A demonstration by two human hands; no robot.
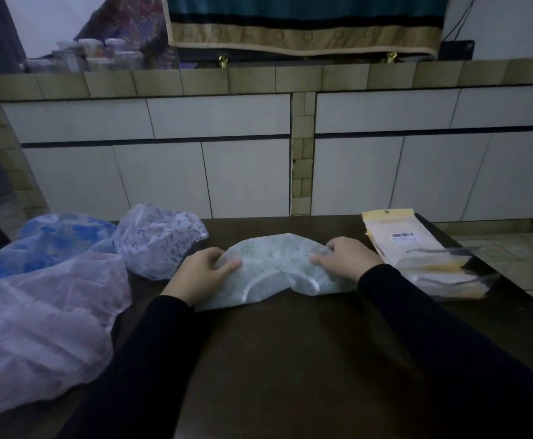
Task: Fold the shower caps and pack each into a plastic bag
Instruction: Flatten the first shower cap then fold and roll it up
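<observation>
Big dark table (290, 359) fills the lower view, running up to a tiled wall (227, 153) at the back. On its left edge lies a loose heap of unfolded caps: a pink cap (43, 318) nearest, a blue cap (59, 239) behind it, and a speckled cap (160, 239) just beside the left hand. On the right, a stack of bags (423, 255) with yellow headers waits near the right hand, none of them opened as far as I can tell.

Centre stage, the green cap (274, 267) lies on the table in a half-moon shape, curved edge away from the person, and it looks to be folded once. The left hand (201, 270) pinches its left end, thumb on top and fingers curled under the film. The right hand (347, 258) clamps the right end the same way. Hands well apart, cap stretched between them.

My read: this is mid-fold, packing not begun. To do it well, keep the film taut, press trapped air out toward the elastic edge, then bring one end across onto the other so the edges line up. The film looks slippery, so flatten each crease on the table before letting go, and aim for a width narrower than a bag.
</observation>
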